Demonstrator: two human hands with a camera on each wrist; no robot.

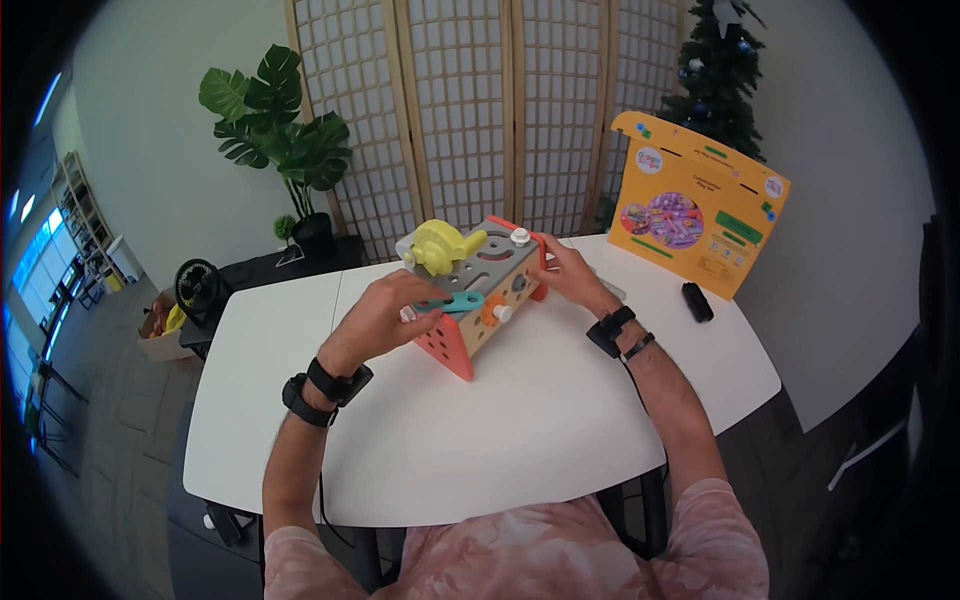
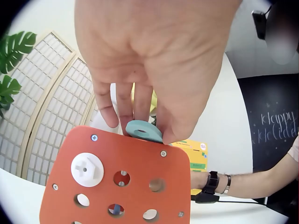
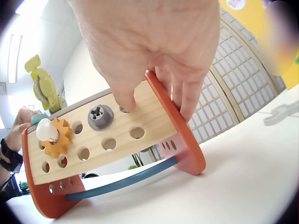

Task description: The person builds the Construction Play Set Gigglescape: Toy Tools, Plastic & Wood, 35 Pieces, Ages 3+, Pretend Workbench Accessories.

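Observation:
A toy workbench with a wooden front panel, grey top and red end panels stands on the table. My left hand pinches a teal flat bar with holes between thumb and fingers, right at the top edge of one red end. My right hand grips the opposite end, thumb on the wooden panel and fingers behind the red side. A yellow-green toy saw sits on top. The front carries an orange gear with a white bolt and a grey screw.
The white table has a yellow box standing at the back right. Near it lies a small black object. A grey wrench-shaped piece lies behind the workbench. A black fan stands off the left edge.

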